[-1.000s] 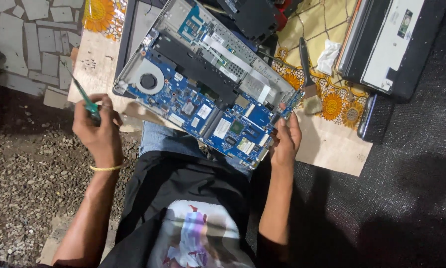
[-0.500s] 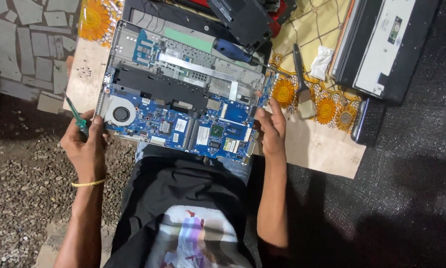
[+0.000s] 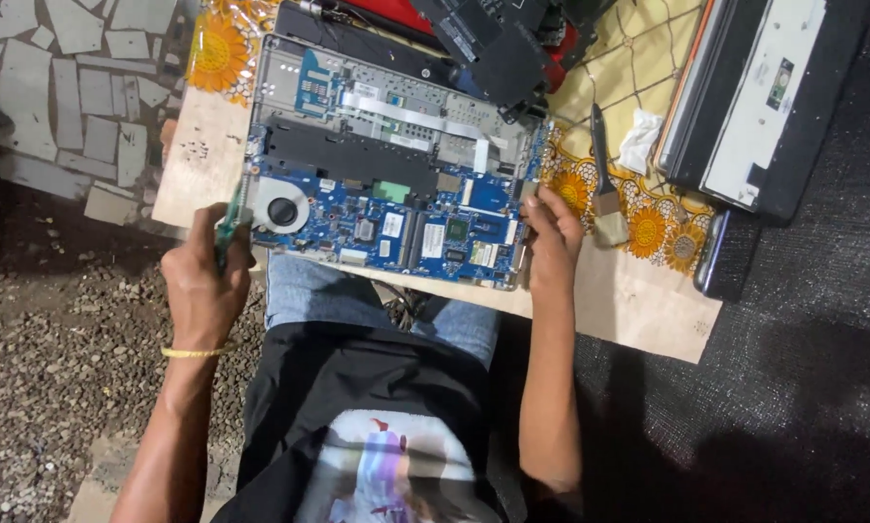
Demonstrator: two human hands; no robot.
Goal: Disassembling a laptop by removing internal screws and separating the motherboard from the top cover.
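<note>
An opened laptop base (image 3: pixel 396 155) lies on a wooden board (image 3: pixel 638 300), its blue circuit board (image 3: pixel 425 228) and round fan (image 3: pixel 282 208) exposed. My left hand (image 3: pixel 205 281) is closed around a green-handled screwdriver (image 3: pixel 229 225), held next to the fan at the base's left edge. At the base's right front corner, my right hand (image 3: pixel 554 237) grips the edge of the laptop. A yellow band circles my left wrist.
A small brush (image 3: pixel 604 184) and a white cloth (image 3: pixel 640 140) lie on flowered fabric right of the laptop. A second laptop (image 3: pixel 754 97) sits at the far right, a dark phone-like slab (image 3: pixel 720 257) beside it. Black parts (image 3: pixel 498 48) lie behind. Gravel and tiles are on the left.
The laptop base has turned from a slanted position to lie square across the board. My left hand with the screwdriver moved in against its left edge; my right hand stayed on the right corner.
</note>
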